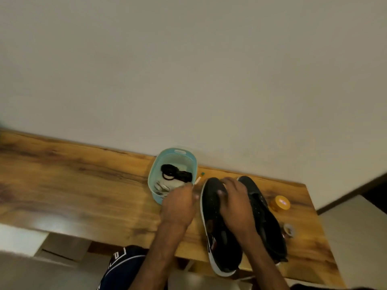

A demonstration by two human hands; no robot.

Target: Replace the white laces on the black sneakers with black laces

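Observation:
Two black sneakers lie side by side on the wooden table, toes pointing away from me: the left sneaker with a white sole and the right sneaker. My right hand lies over the front of the left sneaker, thumb on its upper and fingers curled down its far side. A teal basket holds a bundle of black laces and some whitish laces. My left hand is at the basket's near rim, back towards me. Its fingertips are blurred and hidden.
A small orange-lidded jar and a tape roll sit right of the sneakers. A small white stick lies between basket and shoes. The table backs onto a plain wall; its right end is near the jar.

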